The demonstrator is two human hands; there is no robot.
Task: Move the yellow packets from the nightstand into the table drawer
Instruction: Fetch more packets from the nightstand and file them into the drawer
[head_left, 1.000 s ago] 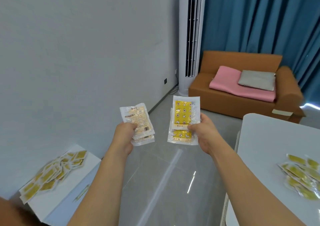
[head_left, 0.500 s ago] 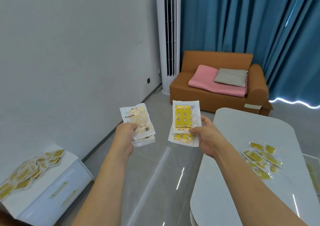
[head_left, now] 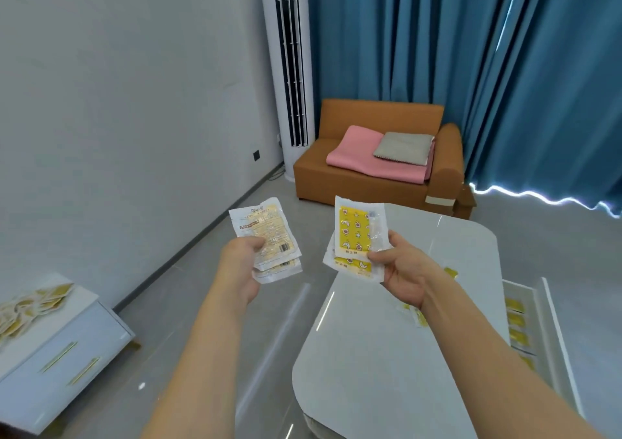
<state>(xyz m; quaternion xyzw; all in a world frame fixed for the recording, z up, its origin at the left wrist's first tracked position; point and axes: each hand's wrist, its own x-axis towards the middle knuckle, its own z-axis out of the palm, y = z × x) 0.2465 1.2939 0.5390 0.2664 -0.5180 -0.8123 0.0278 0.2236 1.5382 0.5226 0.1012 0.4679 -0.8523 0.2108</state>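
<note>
Both hands are raised at mid-frame, each holding packets. The left hand [head_left: 244, 265] has its grip curled round a small stack of packets [head_left: 269, 242], plain printed backs facing the camera, thumb on top. The right hand [head_left: 402, 270] pinches a second stack [head_left: 356, 240] between thumb and fingers, the yellow patterned fronts showing; the two stacks are near each other but apart. At 8 o'clock the white nightstand [head_left: 64, 351] carries a loose heap of yellow packets [head_left: 30, 307] on its top, partly cut off by the frame edge. At 5 o'clock lies the white table surface [head_left: 377, 347], with a few packets [head_left: 417, 316] partly hidden behind the right forearm. At 4 o'clock, on the far side of that surface, the table drawer [head_left: 531, 331] stands open, a row of yellow packets [head_left: 516, 324] lying inside. At 1 o'clock are an orange sofa [head_left: 383, 156] and blue curtains [head_left: 471, 51]; at 12 o'clock a tall white air conditioner [head_left: 289, 68].
</note>
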